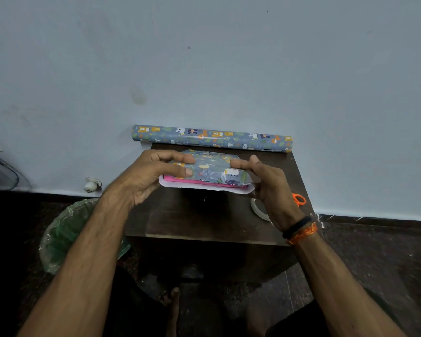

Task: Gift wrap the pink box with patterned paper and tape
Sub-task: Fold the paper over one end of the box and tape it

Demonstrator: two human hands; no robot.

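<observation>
Currently the left hand and right hand grip the pink box between curled fingers above the bench, patterned paper partly folded over it; next, probably, the near flap needs closing and taping.

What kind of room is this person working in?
Probably a room at home: a small dark table against a bare painted wall, a bin bag on the floor, and a roll of paper.
</observation>
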